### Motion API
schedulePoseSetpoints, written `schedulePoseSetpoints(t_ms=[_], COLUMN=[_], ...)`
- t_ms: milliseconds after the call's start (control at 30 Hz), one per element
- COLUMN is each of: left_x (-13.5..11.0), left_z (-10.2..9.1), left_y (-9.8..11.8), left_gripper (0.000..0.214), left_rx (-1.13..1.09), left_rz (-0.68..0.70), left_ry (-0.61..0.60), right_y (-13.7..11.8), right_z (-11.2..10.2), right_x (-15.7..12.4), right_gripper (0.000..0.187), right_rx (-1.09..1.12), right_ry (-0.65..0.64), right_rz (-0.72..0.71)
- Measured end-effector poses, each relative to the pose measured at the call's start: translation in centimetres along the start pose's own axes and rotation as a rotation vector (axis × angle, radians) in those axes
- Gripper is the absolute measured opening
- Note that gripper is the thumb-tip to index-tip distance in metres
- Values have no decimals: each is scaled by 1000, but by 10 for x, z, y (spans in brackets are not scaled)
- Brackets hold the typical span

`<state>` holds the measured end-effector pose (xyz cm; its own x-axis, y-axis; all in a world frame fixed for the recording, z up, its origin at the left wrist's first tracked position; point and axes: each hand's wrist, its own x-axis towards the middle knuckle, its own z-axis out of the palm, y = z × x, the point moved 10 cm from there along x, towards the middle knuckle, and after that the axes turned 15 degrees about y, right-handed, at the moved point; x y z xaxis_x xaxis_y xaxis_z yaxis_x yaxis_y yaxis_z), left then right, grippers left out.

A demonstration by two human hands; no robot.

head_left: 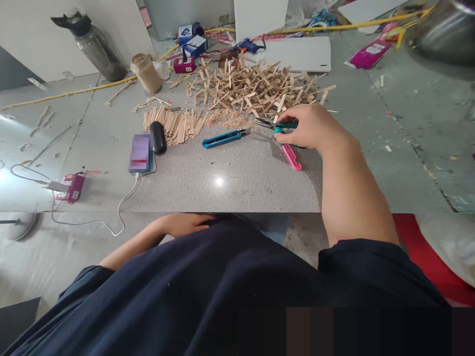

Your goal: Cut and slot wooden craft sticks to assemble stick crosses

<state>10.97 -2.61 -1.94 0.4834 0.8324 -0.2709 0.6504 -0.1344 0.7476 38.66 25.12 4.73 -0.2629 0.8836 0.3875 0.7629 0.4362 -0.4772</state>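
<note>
The big gray table (241,183) is holding a messy heap of flat wooden sticks (260,86). The right hand (311,123) is gripping the pliers (288,125) between thumb and fingers, over the table. The left hand (187,225) is resting against the dark shirt (222,257), its fingers stretching out. A smoky bottle (100,53) is standing behind; I cannot tell what it is holding. A smaller jar (146,73) is holding tan stuff. The pliers are showing blue-green handles and dark, pointy jaws, and are pointing toward tiny wood bits (228,118).
</note>
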Motion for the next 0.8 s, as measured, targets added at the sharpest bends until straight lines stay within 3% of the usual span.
schedulePoseSetpoints(t_ms=[100,133,233,267,333,433,533,800], left_x=[-4,5,55,73,109,151,166,141], left_z=[-8,-21,-99,-116,-135,-147,-150,-173], left_y=[23,28,26,23,10,-15,-32,-55], left_gripper=[44,45,39,41,43,39,28,27], left_rx=[-44,-24,419,490,539,547,502,201], left_rz=[51,55,2,-17,-36,-60,-30,13], left_ry=[-162,-113,466,584,694,737,763,1006], right_y=[-3,-3,-4,-3,-3,-4,-7,-22], right_z=[0,1,4,5,8,10,9,-5], right_x=[0,0,1,1,2,3,3,-1], right_gripper=[27,26,24,24,24,26,29,25], right_rx=[11,15,25,27,28,31,51,173], right_ry=[-5,-7,-7,-5,-2,1,7,45], right_rz=[-6,-11,-27,-31,-38,-43,-42,-27])
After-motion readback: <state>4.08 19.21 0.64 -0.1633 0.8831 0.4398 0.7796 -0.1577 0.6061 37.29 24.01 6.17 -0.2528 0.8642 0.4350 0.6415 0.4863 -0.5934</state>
